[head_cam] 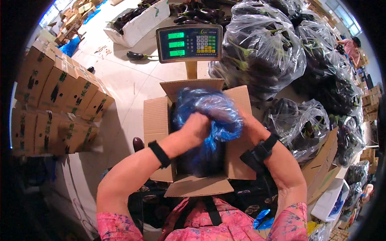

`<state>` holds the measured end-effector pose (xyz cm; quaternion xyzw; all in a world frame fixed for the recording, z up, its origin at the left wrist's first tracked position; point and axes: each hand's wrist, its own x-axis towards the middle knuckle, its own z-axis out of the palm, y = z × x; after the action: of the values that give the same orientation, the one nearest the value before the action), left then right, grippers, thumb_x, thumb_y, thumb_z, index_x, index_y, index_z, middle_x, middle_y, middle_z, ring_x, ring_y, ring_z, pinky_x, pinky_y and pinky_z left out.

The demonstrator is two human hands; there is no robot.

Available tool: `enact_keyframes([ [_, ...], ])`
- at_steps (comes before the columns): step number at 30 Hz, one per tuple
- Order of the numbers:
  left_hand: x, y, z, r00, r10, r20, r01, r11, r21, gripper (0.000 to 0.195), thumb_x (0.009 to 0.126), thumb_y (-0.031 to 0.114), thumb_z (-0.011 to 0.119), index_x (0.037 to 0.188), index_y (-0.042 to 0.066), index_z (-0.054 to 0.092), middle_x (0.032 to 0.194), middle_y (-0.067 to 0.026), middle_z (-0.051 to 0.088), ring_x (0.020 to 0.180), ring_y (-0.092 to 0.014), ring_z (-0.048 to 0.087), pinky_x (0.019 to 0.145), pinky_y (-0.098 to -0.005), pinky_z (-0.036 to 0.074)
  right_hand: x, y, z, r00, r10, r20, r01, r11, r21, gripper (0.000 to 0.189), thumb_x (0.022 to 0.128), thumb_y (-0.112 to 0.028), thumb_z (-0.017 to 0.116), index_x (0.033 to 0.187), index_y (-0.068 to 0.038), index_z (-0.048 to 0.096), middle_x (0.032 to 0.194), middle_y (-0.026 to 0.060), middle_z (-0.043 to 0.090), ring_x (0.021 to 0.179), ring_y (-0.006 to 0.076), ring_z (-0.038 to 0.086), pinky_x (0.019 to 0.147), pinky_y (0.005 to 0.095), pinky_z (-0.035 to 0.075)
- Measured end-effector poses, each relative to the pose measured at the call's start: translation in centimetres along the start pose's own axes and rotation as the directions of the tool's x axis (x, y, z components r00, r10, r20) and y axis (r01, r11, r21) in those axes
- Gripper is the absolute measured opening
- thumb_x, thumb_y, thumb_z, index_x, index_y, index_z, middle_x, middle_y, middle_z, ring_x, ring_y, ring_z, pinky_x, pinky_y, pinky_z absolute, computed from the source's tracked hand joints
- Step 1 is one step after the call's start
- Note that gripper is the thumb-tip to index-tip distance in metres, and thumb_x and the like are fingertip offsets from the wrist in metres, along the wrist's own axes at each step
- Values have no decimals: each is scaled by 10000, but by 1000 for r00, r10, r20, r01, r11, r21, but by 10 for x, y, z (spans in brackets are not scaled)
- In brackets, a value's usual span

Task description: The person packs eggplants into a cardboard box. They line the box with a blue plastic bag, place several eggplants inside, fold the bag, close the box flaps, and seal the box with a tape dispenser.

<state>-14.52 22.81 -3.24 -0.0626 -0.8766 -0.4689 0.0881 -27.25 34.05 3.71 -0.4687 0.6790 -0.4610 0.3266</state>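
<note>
A bunched blue plastic bag or liner (226,129), blurred by motion, rises from an open cardboard box (156,120) in front of me. My left hand (199,124) grips the plastic over the middle of the box. On the other side my right hand (245,116) is at the same bunch, its fingers mostly hidden by film. The box has its flaps folded outward. Dark shapes lie low inside it, too blurred to tell. Just behind the box stands a weighing scale's lit display (190,43) on a post.
Clear bags of eggplants (262,54) crowd the right side. Stacked taped cartons (60,87) stand at the left. A white foam box (144,22) holds eggplants at the back. Loose eggplants (135,55) lie on the floor. A person (351,51) is far off at right.
</note>
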Motion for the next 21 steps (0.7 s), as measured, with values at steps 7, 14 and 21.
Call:
enact_keyframes([
  [7, 27, -17, -29, 792, -546, 274, 587, 804, -93, 77, 897, 59, 654, 970, 52, 674, 944, -96, 691, 882, -207, 615, 818, -367, 515, -25, -45, 8, 978, -79, -194, 14, 949, -315, 124, 901, -106, 642, 951, -11, 704, 861, 164, 700, 837, 307, 694, 778, 393, 546],
  [14, 8, -38, -51, 834, -552, -8, 552, 832, 62, 308, 922, 278, 611, 1090, 38, 709, 1102, -209, 708, 1020, -349, 657, 865, -441, 516, -49, 5, 74, 964, -257, -62, 170, 782, -600, 135, 890, -141, 654, 948, -19, 655, 980, 176, 636, 959, 366, 613, 830, 470, 498],
  [21, 1, 0, -98, 781, -615, 108, 554, 763, 333, 229, 872, 180, 632, 1011, 15, 707, 1036, -268, 706, 991, -428, 669, 874, -508, 525, -14, 17, 79, 964, 132, 232, 120, 560, -819, 175, 716, -152, 637, 866, -73, 678, 957, 133, 702, 1011, 320, 630, 923, 445, 455],
])
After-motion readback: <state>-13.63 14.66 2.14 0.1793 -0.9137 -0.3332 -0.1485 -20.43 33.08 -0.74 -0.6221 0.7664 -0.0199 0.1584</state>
